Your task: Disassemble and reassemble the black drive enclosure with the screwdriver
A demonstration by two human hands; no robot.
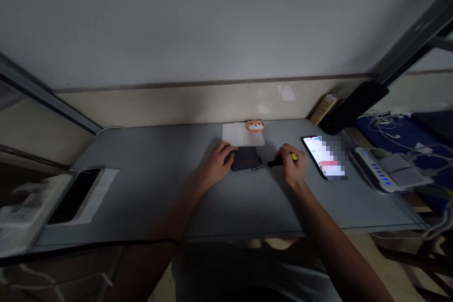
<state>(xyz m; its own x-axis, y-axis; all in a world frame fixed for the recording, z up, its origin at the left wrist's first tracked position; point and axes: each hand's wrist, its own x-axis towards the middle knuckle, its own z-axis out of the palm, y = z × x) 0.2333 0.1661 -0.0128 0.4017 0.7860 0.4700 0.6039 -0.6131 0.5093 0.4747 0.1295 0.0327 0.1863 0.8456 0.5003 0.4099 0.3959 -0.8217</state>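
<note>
On the grey table, a flat dark box (247, 158) lies near the middle. My left hand (218, 163) rests at its left side, thumb and fingers curved against the edge and top corner. My right hand (292, 163) is wrapped round a screwdriver (277, 162) with a black and yellow handle. Its thin shaft points left, and the tip reaches the lower right edge of the box; whether it touches is too small to tell. Behind the box, a white paper (235, 134) lies flat, with an orange animal-faced case (255, 126) on its right part.
A lit phone (314, 151) lies right of my right hand. Farther right are a power strip (378, 172) with cables and a black cylinder (354, 106). At the left, a dark phone (76, 196) lies on paper beside a white device (30, 207). A wall borders the table's back.
</note>
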